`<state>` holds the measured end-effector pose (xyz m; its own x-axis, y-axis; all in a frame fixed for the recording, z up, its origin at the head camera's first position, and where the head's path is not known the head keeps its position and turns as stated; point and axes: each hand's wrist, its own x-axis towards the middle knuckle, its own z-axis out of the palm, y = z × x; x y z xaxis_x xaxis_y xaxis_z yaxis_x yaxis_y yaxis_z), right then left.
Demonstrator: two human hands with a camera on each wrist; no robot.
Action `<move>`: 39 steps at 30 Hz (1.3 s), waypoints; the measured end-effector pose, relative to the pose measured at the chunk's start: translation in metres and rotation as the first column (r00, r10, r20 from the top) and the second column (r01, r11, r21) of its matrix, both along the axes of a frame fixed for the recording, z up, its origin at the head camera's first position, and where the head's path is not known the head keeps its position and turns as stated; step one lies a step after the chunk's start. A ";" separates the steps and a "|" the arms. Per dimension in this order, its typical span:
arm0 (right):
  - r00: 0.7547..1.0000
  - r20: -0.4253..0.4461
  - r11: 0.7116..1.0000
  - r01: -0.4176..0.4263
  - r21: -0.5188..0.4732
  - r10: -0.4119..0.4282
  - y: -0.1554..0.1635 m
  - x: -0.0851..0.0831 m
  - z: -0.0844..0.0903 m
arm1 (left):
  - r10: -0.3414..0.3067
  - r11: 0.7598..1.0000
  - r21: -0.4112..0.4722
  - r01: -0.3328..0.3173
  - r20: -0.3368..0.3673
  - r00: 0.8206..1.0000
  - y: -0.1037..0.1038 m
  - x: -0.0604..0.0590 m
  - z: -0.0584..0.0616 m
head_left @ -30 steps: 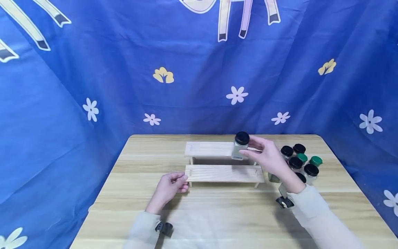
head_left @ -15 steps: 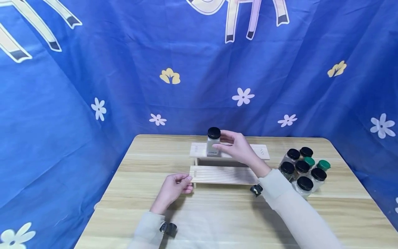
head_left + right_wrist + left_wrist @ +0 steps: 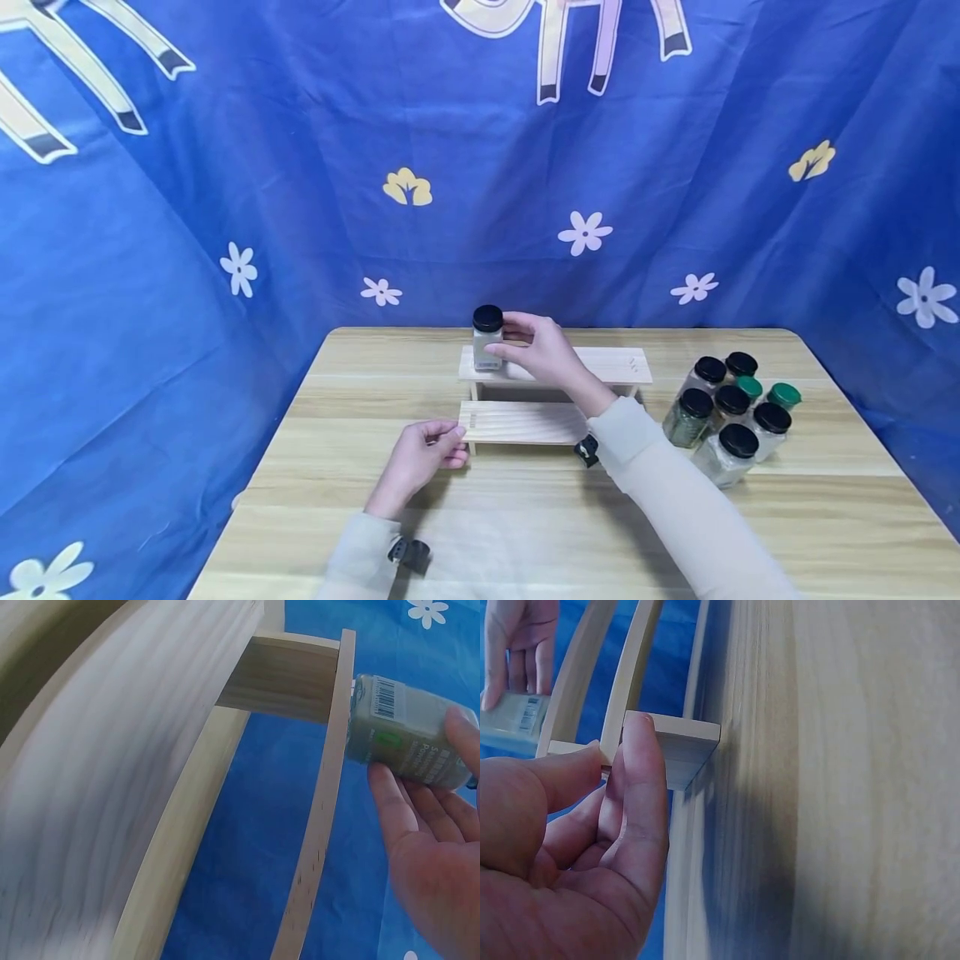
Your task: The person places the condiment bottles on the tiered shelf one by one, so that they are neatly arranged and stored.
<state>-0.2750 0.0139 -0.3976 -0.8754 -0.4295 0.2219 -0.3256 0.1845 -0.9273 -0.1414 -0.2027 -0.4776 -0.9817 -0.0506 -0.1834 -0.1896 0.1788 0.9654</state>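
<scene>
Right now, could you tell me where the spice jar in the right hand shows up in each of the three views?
Head: the spice jar stands at the left end of the upper shelf, centre of the picture.
Left wrist: top left corner, lying sideways in the picture.
Right wrist: upper right, bottom against the shelf board.
Shared landmark: the wooden two-step rack.

Left hand [image 3: 570, 855] pinched the wooden rack's [image 3: 676, 746] lower-step corner against the worktop [image 3: 855, 787]. At 10 o'clock, right hand [image 3: 521, 637] gripped a jar [image 3: 510, 724].
</scene>
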 end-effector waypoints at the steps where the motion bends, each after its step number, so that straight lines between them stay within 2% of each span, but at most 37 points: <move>1: 1.000 -0.003 1.000 -0.002 0.002 0.002 -0.001 0.000 0.000 | 0.002 1.000 0.003 -0.002 0.000 1.000 0.000 0.000 0.000; 12: 1.000 -0.007 0.999 0.020 0.045 -0.020 -0.004 0.002 -0.001 | 0.021 0.999 -0.028 -0.021 -0.005 1.000 0.003 -0.002 -0.004; 19: 0.999 -0.013 0.999 0.032 0.015 -0.032 0.009 0.006 0.000 | 0.022 1.000 -0.022 -0.022 0.003 1.000 0.004 -0.003 -0.006; 27: 0.995 0.001 0.995 0.096 -0.037 -0.096 0.056 0.015 -0.004 | 0.026 1.000 0.003 -0.026 0.029 0.999 -0.002 -0.007 -0.009; 31: 0.990 0.004 0.987 0.143 -0.068 -0.143 0.086 0.025 -0.002 | 0.024 1.000 0.011 -0.025 0.039 0.999 -0.002 -0.008 -0.008; 35: 0.978 -0.042 0.977 0.200 -0.078 -0.204 0.125 0.039 0.001 | 0.022 1.000 0.008 -0.023 0.038 0.999 -0.001 -0.009 -0.007; 39: 0.950 -0.121 0.957 0.283 -0.067 -0.289 0.169 0.055 -0.001 | 0.008 1.000 0.006 -0.008 0.035 0.999 -0.002 -0.009 -0.007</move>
